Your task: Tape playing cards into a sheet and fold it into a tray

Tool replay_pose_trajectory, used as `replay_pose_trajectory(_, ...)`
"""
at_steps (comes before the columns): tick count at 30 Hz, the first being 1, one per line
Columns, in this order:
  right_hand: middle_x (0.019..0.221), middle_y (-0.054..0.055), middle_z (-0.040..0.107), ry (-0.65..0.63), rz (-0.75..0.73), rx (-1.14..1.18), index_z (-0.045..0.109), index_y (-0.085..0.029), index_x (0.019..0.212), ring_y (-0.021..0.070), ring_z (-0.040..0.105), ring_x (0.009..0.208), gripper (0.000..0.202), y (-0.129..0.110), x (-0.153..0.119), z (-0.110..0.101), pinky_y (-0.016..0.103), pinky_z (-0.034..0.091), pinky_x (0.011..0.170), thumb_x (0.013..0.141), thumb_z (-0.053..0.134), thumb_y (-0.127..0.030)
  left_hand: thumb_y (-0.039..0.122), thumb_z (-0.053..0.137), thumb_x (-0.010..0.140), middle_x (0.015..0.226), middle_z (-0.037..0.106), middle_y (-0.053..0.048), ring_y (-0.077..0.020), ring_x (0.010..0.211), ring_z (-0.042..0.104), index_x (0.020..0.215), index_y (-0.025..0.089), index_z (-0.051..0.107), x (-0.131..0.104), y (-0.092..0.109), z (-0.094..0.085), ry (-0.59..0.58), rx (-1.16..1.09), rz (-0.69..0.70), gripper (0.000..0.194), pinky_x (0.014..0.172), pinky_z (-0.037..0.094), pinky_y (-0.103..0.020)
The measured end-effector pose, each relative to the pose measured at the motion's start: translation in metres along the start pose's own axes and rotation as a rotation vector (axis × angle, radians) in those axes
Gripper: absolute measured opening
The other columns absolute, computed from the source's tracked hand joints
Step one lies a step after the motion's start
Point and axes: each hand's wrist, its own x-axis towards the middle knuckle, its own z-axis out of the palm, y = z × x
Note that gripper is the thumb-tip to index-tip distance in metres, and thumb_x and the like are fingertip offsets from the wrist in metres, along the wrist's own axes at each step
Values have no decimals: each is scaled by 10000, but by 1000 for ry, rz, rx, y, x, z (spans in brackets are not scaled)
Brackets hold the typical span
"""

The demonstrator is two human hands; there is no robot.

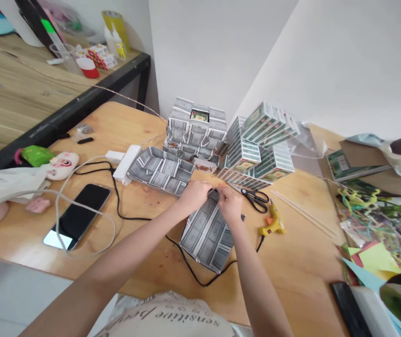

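A grey-patterned box (207,229), apparently built from printed cards, lies on the wooden table in front of me. At its far end my left hand (197,194) pinches the edge from the left, its fingertips partly hidden. My right hand (230,204) is closed on the same edge, close beside the left. A small dark strip shows between the fingertips; what it is I cannot tell. Just right of my right hand lie black-handled scissors (256,200), and beyond them a yellow glue gun (273,222). Left of my hands sits an open tray of the same patterned card (165,169).
Behind stand a patterned card structure (196,126) and stacks of green-and-white boxes (256,145). A phone (79,215) lies left under a white cable. The black cord (182,255) passes around the box. Thin sticks (303,213) and colourful craft scraps (379,215) lie right.
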Motion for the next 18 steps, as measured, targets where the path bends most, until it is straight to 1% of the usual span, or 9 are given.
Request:
replay_pose_trajectory(2,809,60,701,-5,16,16,679,-172,806,178,631,713,275,1,0,0,268,468,658,790,407,-132,85,421,824,921,679,-36,-157,854,620,967,178,634,-3,-5,5,93,-156,-14,273,786,469,-279)
replay_pose_trajectory(3,805,60,701,-7,23,20,680,-173,807,179,632,708,274,1,0,1,270,469,657,791,409,-134,78,415,826,925,677,-29,-147,858,616,966,178,630,-5,-6,7,129,-200,-39,276,793,467,-271)
replay_pose_trajectory(5,785,58,702,-6,37,21,683,-174,806,183,634,699,271,2,1,1,274,471,655,791,414,-140,76,410,828,907,671,-30,-146,853,610,942,168,628,-7,-6,9,157,-212,-81,264,786,467,-267)
replay_pose_trajectory(8,790,60,704,2,33,30,688,-178,801,188,638,715,261,3,0,2,280,477,672,787,429,-149,79,416,817,884,650,-45,-169,829,603,913,159,631,-9,-2,8,121,-107,-99,249,753,470,-283)
replay_pose_trajectory(12,829,54,710,13,2,61,689,-186,807,180,644,740,274,3,0,3,279,485,702,779,422,-132,78,423,794,870,632,-64,-199,804,598,933,141,626,-10,4,5,51,35,-104,254,716,470,-317)
replay_pose_trajectory(18,813,55,715,22,-10,46,688,-179,797,179,654,736,297,-1,1,1,277,493,684,758,404,-103,98,388,820,864,623,-77,-201,799,593,930,124,611,-8,5,4,23,99,-66,250,706,469,-320)
